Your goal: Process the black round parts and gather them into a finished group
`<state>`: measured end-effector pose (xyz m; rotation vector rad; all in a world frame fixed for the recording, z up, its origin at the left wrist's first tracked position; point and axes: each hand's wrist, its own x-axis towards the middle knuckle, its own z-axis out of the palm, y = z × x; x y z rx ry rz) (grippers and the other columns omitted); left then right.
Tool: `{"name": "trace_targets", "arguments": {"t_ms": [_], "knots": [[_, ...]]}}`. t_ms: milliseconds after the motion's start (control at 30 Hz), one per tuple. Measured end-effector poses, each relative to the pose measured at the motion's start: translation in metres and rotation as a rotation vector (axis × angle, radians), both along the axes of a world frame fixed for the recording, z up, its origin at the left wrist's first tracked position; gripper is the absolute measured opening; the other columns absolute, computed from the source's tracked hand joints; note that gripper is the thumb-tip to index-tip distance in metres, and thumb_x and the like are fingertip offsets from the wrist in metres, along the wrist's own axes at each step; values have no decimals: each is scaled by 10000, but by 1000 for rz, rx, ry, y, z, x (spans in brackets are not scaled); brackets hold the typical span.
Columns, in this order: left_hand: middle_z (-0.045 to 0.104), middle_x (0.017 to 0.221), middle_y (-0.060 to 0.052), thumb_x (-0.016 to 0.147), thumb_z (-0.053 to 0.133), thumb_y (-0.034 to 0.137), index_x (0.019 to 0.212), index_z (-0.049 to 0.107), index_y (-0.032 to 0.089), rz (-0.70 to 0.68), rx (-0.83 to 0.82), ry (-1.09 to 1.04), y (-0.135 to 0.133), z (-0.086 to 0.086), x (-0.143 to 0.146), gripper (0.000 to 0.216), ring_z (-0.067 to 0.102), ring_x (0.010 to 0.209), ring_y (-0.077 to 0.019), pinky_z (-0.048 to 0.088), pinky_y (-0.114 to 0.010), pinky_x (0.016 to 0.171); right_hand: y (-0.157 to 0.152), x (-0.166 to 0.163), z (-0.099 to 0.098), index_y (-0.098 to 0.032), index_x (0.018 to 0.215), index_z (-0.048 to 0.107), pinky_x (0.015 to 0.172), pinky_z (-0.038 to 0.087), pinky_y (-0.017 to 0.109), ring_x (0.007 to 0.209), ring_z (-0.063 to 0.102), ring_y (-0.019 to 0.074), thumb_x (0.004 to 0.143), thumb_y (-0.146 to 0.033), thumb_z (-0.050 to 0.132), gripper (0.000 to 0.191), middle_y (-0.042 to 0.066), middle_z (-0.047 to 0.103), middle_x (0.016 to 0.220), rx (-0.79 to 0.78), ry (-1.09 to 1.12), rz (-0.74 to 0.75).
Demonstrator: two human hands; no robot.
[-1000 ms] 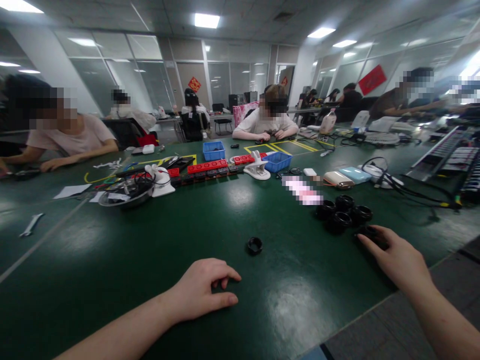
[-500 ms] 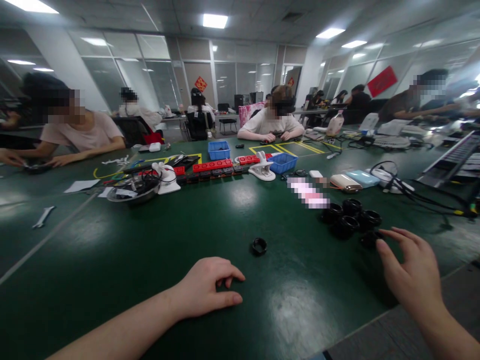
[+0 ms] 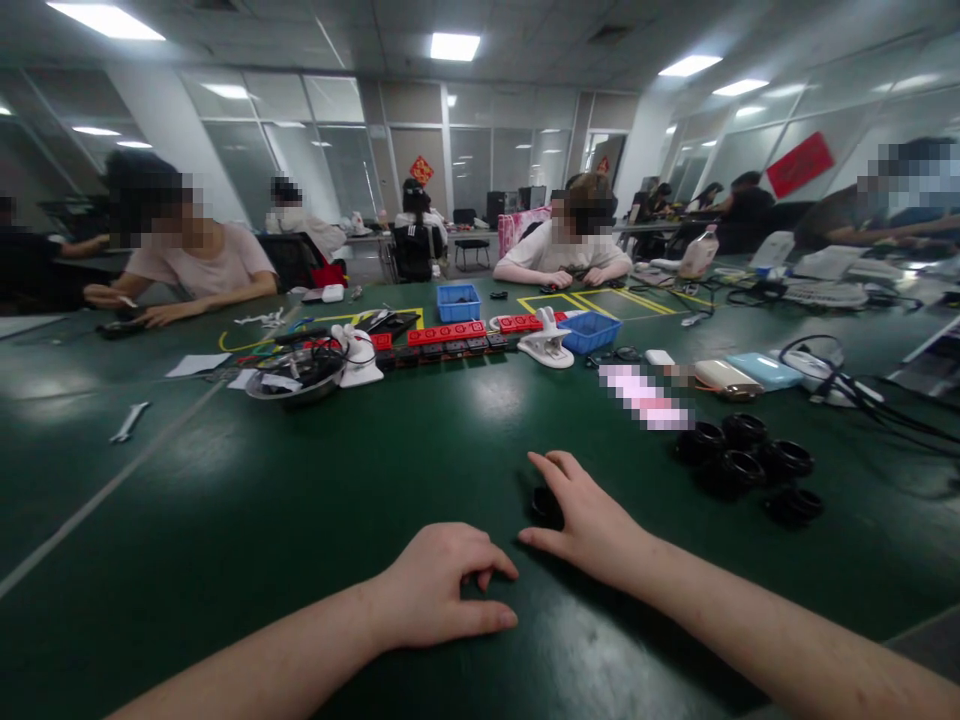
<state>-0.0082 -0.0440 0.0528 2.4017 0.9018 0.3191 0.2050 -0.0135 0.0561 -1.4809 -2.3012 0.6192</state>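
My right hand [image 3: 592, 520] reaches across to the middle of the green table [image 3: 225, 520] and lies over a single small black ring [image 3: 543, 503]. Its forefinger and thumb are spread on either side of the ring, which peeks out between them. My left hand [image 3: 442, 585] rests on the table just in front of it, fingers curled under loosely with nothing in them. A cluster of several more black rings [image 3: 742, 462] sits on the table to the right, apart from both hands.
Across the table lie red and black power strips [image 3: 442, 338], two blue bins [image 3: 459, 300], a white clamp [image 3: 547, 348], a metal bowl [image 3: 296, 375], a wrench [image 3: 129, 422], cables [image 3: 847, 385] and small devices. Other people sit at work along the far and left edges.
My right hand has left the cluster of rings on the right and swung left to the single ring in the middle. My left hand has stayed put. The view has shifted slightly.
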Motion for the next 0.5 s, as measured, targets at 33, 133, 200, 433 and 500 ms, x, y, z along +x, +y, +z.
{"name": "trace_targets", "arguments": {"t_ms": [33,133,200,433,500], "knots": [[586,726,28,777,609,466,989,632,231,-3,1,-4,0,0,0,317,557,679,-148,379,-233,637,4,-2,1,-163,1315,375,982,377,426,1176,419,291,643,-394,696,779,135,366,1296,-8,-9,18],[591,720,28,771,613,486,991,634,230,-7,6,-13,1,-1,0,338,561,677,-150,378,-235,634,11,-4,3,-177,1250,455,938,419,393,1079,497,261,643,-390,704,689,109,431,1223,-34,-19,78],[591,720,29,771,616,486,983,635,223,-1,6,-15,1,-1,0,339,563,676,-148,377,-236,635,12,-2,4,-174,1241,454,928,427,363,1047,515,226,706,-383,657,610,99,447,1195,-45,-12,97],[592,717,31,770,625,466,972,638,220,13,-10,-9,3,0,2,318,561,672,-146,368,-233,614,13,4,0,-201,1091,548,877,441,316,958,546,175,781,-272,593,321,57,519,1071,-99,-2,151],[592,719,28,773,631,444,972,638,218,23,-16,-8,3,0,2,302,560,671,-145,366,-232,614,13,4,0,-193,1099,540,871,438,324,956,544,184,768,-259,613,346,61,530,1060,-95,-8,132]]}}
